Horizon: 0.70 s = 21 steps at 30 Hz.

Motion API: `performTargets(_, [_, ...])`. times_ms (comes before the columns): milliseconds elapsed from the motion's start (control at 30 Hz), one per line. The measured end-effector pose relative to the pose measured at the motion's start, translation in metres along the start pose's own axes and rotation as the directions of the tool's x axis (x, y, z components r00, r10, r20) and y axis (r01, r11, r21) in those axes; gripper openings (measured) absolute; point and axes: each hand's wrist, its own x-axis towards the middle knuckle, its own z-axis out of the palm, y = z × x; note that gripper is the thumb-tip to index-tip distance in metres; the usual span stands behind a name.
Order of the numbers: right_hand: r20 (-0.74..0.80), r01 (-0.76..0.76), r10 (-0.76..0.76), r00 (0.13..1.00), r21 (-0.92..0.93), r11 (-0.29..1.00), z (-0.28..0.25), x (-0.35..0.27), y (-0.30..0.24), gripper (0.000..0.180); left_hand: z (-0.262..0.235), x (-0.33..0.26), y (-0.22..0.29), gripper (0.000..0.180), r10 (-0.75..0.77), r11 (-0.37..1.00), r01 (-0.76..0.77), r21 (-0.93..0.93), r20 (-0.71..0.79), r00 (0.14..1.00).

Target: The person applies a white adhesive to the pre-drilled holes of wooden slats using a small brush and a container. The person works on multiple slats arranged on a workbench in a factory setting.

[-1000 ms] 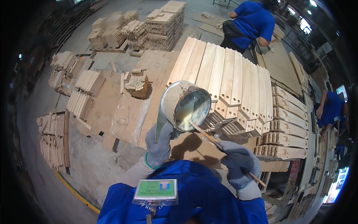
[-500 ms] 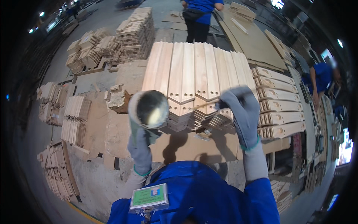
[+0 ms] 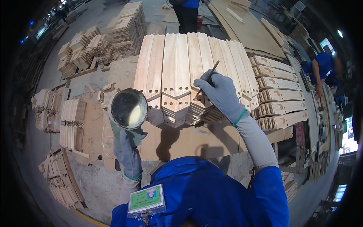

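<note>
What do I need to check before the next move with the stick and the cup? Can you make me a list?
1. Cup held by the left hand: ok.
2. Pale stuff inside the cup: ok, some shows.
3. Stick held by the right hand: ok.
4. Both hands gloved: ok.
5. Stick's lower tip inside a hole in the wooden pieces: cannot tell, too small to see.
6. Wooden pieces lined up in rows: ok, they lie side by side.
</note>
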Motion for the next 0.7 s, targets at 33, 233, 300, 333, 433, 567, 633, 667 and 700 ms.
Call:
performTargets(33, [-0.027,0.031,-0.031,0.999,-0.007,1.0,-0.002,0.0,-0.001,0.027,-0.002,0.0,-0.002,0.031,0.007,1.0,-0.007,0.007,-0.007,1.0])
performTargets(233, [-0.072,0.102,-0.101,0.992,0.005,0.995,-0.021,0.001,-0.012,0.028,-0.001,0.0,-0.002,0.032,-0.014,1.0,0.013,-0.02,-0.053,0.999])
performTargets(300, [-0.02,0.019,-0.018,1.0,0.053,0.998,-0.015,-0.002,-0.011,0.029,-0.002,0.0,-0.001,0.033,-0.037,0.998,0.036,-0.045,-0.036,0.999])
performTargets(333, [0.006,-0.024,0.024,1.0,0.076,0.997,-0.012,-0.003,-0.009,0.029,-0.002,0.0,-0.001,0.033,-0.027,0.999,0.026,-0.033,-0.029,0.999])
performTargets(433, [0.017,0.105,-0.103,0.994,-0.089,0.991,-0.008,-0.003,-0.001,0.031,-0.002,0.001,-0.002,0.032,-0.012,1.0,0.012,-0.019,-0.014,1.0])
performTargets(567, [0.003,0.183,-0.185,0.983,-0.157,0.97,-0.011,0.001,-0.001,0.03,-0.003,0.0,-0.002,0.032,-0.024,0.999,0.023,-0.023,-0.044,0.999])
performTargets(633, [0.01,0.116,-0.116,0.993,-0.149,0.982,-0.011,0.002,-0.004,0.029,-0.004,-0.001,-0.003,0.031,-0.025,1.0,0.025,-0.015,-0.052,0.998])
performTargets(667, [0.014,0.082,-0.081,0.997,-0.145,0.986,-0.012,0.003,-0.005,0.029,-0.003,-0.001,-0.001,0.03,-0.023,1.0,0.022,-0.011,-0.042,0.999])
performTargets(700, [0.01,0.074,-0.073,0.997,-0.125,0.989,-0.013,0.005,-0.005,0.029,-0.002,-0.001,0.001,0.03,-0.02,1.0,0.02,-0.006,-0.031,0.999])
